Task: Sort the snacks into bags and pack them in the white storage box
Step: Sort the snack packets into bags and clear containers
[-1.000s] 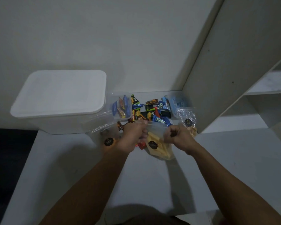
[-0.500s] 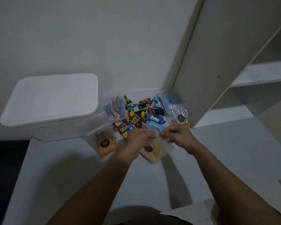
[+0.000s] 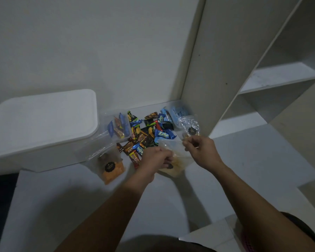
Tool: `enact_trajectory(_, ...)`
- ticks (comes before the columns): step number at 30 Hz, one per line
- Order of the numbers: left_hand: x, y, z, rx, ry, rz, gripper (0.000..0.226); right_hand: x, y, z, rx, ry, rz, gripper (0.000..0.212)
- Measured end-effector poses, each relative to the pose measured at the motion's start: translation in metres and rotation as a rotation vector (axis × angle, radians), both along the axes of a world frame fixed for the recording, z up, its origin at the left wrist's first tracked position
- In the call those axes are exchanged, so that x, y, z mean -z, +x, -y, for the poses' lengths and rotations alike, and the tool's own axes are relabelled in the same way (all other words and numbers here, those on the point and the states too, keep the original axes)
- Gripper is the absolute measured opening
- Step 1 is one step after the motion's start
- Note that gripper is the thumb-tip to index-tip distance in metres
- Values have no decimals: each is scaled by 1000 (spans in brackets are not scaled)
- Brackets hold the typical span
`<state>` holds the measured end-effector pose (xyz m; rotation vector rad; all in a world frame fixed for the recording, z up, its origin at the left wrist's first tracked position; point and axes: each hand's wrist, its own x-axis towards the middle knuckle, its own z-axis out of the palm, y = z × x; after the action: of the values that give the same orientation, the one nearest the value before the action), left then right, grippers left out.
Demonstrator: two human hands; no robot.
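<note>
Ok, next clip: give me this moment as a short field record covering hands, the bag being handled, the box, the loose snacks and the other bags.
left hand: grips the near edge of the clear bag
right hand: pinches the bag's top edge
clear bag: between both hands, holds pale yellow snacks
white storage box: left, lid on
loose snacks: wrapped pieces piled behind the hands
orange snack bag: lies in front of the box
other bags: one beside the box, two by the shelf panel
</note>
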<state>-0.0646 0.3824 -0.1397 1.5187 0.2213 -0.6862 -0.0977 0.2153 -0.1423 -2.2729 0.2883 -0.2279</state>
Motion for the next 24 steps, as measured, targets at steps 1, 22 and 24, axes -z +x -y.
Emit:
enact_trajectory(1,1,2,0,-9,36,41,13,-2,-1,1,-12,-20,7,13)
enact_trajectory(22,-10,43,-3,58,229,772,14,-32,6,1,-104,-38,9,27)
enact_trajectory(24,-12,45,-5,131,199,762,13,-30,7,1,-33,12,7,22)
